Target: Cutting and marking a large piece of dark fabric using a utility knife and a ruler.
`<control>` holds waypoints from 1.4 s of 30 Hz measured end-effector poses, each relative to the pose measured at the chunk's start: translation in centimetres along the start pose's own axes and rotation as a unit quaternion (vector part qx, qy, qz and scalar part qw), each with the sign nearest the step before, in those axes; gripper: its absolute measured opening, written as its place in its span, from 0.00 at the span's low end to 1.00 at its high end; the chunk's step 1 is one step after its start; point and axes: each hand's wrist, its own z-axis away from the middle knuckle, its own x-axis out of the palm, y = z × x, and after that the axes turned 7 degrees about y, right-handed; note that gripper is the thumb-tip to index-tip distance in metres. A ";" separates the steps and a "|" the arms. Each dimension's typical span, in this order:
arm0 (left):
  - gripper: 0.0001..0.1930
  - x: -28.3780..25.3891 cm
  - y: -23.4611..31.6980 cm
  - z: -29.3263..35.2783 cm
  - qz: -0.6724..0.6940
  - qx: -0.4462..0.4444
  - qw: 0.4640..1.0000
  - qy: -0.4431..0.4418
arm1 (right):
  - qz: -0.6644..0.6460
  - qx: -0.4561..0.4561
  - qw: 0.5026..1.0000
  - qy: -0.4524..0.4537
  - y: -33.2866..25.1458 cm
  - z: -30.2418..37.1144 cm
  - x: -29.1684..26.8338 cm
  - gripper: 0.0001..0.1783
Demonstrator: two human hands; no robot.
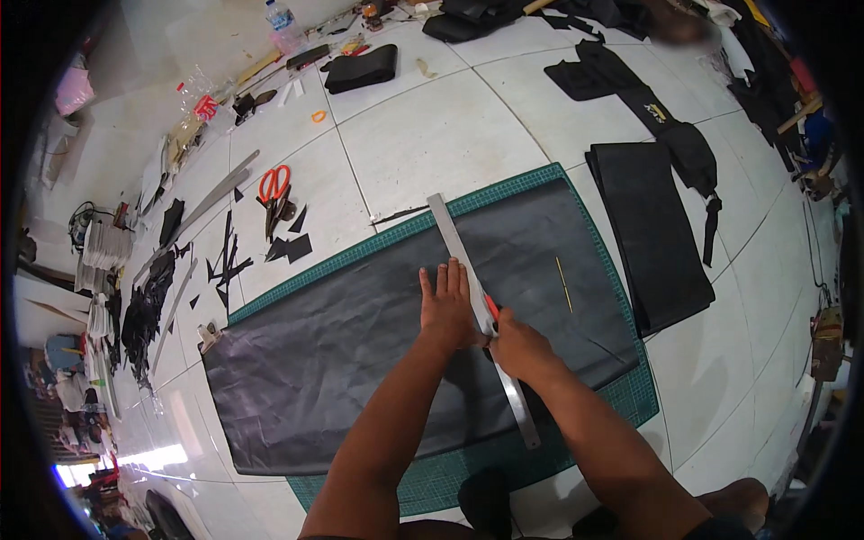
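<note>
A large sheet of black material lies on a green cutting mat on the white tiled floor. A long metal ruler crosses the sheet from far to near. My left hand presses flat on the sheet and the ruler's left edge, fingers together. My right hand is closed around a red-handled cutter held against the ruler's right edge. A thin yellow stick rests on the sheet to the right.
A stack of folded black sheets lies right of the mat. Orange-handled scissors and black offcuts sit to the far left, beside another long metal strip. Black bags, a water bottle and clutter line the far side.
</note>
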 end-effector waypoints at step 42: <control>0.76 -0.1 0.3 -0.4 0.034 -0.001 0.999 -0.022 | -0.041 -0.078 0.984 0.158 -3.2 -7.4 -1.5 0.17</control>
